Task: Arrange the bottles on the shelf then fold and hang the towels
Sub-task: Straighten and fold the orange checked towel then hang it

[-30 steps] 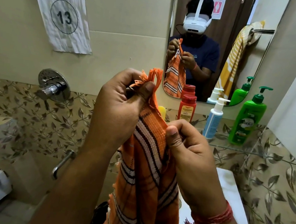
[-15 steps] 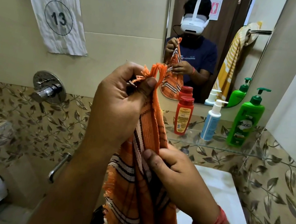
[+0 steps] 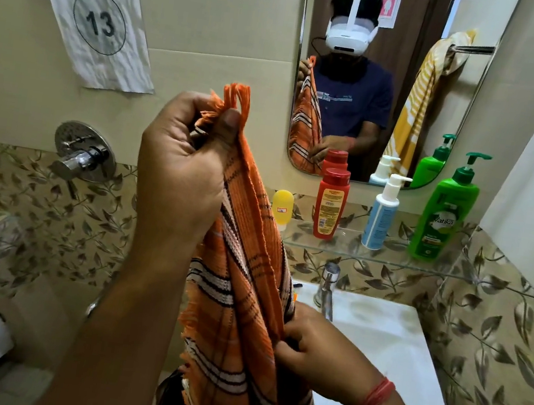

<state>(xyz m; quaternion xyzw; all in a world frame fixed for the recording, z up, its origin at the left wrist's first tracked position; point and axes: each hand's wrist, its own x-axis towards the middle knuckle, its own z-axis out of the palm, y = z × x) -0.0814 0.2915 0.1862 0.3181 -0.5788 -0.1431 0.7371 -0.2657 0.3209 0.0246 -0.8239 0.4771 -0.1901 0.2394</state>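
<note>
Right hand [image 3: 316, 352] is sliding down the towel [image 3: 243, 303] edge, now pinching it well below the left hand [image 3: 180, 168], whose fingers are clamping the top corner. Towel is hanging between them; likely finding the edge to fold. Bottles [image 3: 331, 203] already shelved

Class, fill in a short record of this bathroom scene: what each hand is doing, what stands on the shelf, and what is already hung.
left hand: pinching top corner of orange striped towel, held up
right hand: gripping towel edge lower down
glass shelf: yellow bottle, red bottle, white pump bottle, green pump bottle, all upright
already hung: yellow striped towel, seen in mirror
</note>
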